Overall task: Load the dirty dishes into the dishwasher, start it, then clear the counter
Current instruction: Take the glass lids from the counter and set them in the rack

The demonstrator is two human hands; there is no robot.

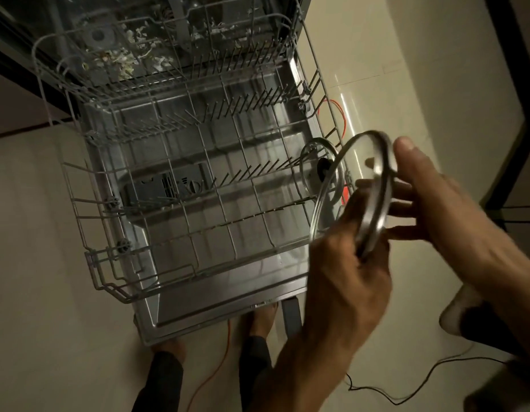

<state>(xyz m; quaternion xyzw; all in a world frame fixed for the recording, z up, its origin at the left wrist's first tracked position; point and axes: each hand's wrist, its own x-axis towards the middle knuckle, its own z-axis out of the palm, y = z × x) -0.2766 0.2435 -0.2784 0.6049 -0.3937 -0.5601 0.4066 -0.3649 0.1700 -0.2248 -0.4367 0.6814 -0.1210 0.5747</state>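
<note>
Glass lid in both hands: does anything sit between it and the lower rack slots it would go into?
Nothing visible blocks it. The glass lid is held over the lower rack's right edge, and the tine rows there are bare except for a smaller lid standing on edge just behind it.

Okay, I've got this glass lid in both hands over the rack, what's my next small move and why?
Probably lower the lid on edge into the tines beside the smaller lid at the rack's right end. The left hand grips its rim, the right hand steadies it, and it's already tilted upright.
</note>
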